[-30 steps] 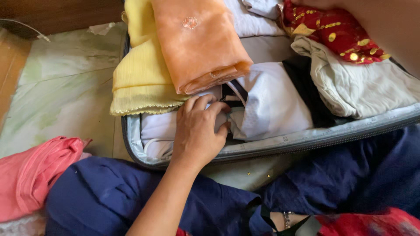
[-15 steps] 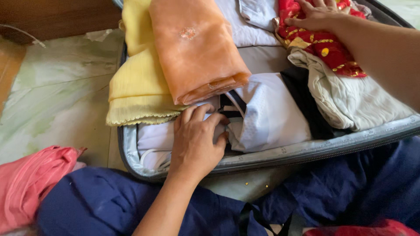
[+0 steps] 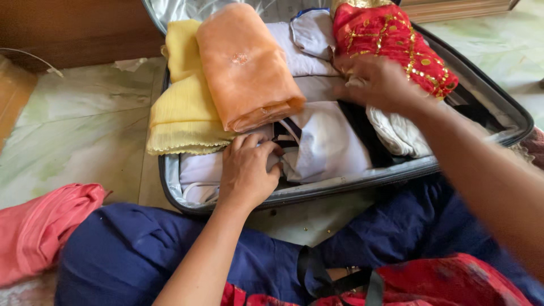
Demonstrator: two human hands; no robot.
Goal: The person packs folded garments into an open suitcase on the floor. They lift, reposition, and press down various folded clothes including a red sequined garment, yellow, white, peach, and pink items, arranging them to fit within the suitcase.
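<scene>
Your right hand has slid off the red sequinned cloth at the suitcase's far edge, now pinching cream fabric; your left hand still presses the white garment near the front rim.

Pale green marbled floor meets dark wooden furniture, daylit.

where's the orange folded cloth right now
In the head view the orange folded cloth lies at the suitcase's upper left, overlapping the yellow folded cloth, just beyond the left hand.
</scene>
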